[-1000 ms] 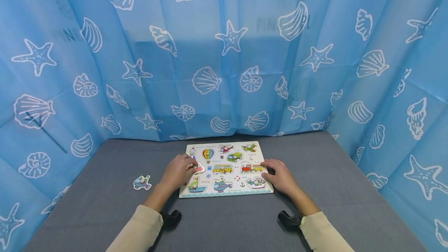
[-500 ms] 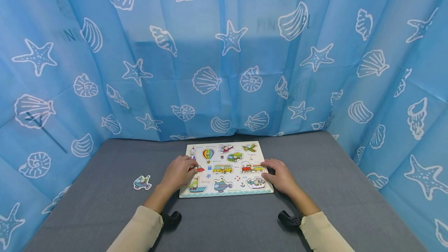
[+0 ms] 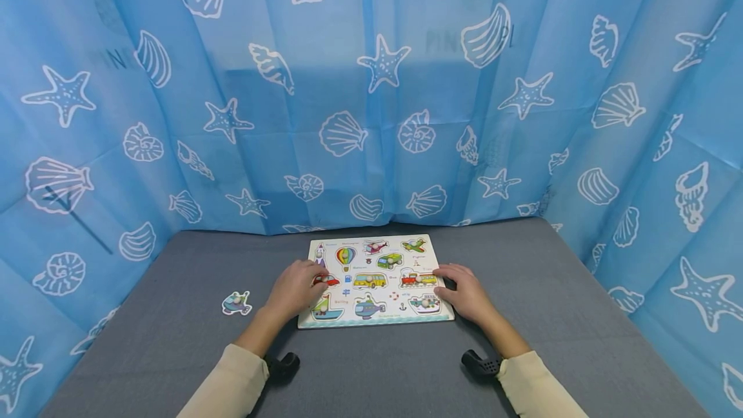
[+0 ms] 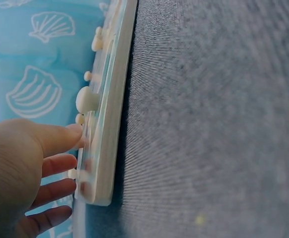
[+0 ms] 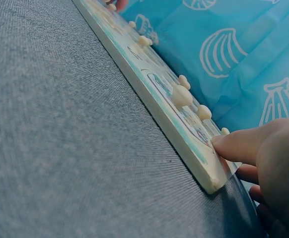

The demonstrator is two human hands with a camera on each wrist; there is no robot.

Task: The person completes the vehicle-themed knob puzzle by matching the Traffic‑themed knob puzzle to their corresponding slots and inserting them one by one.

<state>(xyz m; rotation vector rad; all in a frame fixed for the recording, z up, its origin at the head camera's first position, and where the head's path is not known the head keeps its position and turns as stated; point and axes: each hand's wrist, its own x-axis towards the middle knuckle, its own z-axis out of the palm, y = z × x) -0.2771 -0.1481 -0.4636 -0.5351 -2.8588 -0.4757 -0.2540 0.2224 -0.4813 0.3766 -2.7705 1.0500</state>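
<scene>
A wooden knob puzzle board (image 3: 380, 323) lies on the grey cloth, its pictures showing vehicles such as a yellow bus (image 3: 369, 281) and a hot-air balloon (image 3: 345, 257). At its left side, my left hand (image 3: 297, 288) has thumb and index finger at the red car piece (image 3: 331, 280), partly covering it. The left wrist view shows that thumb (image 4: 60, 139) close over the board's face, other fingers spread behind. My right hand (image 3: 464, 292) grips the board's right edge; in the right wrist view its thumb (image 5: 234, 145) presses on top near the corner, other fingers beyond the edge.
A loose blue-purple puzzle piece (image 3: 236, 303) with a white outline lies on the grey cloth (image 3: 371, 373), left of the board. Behind the table hangs a blue curtain (image 3: 371, 160) with shell and starfish prints. Each wrist wears a black camera mount (image 3: 480, 364).
The red car piece has gone from turned and raised over the board to lying in line with its spot, left fingers still at it. The right hand has stayed put.
</scene>
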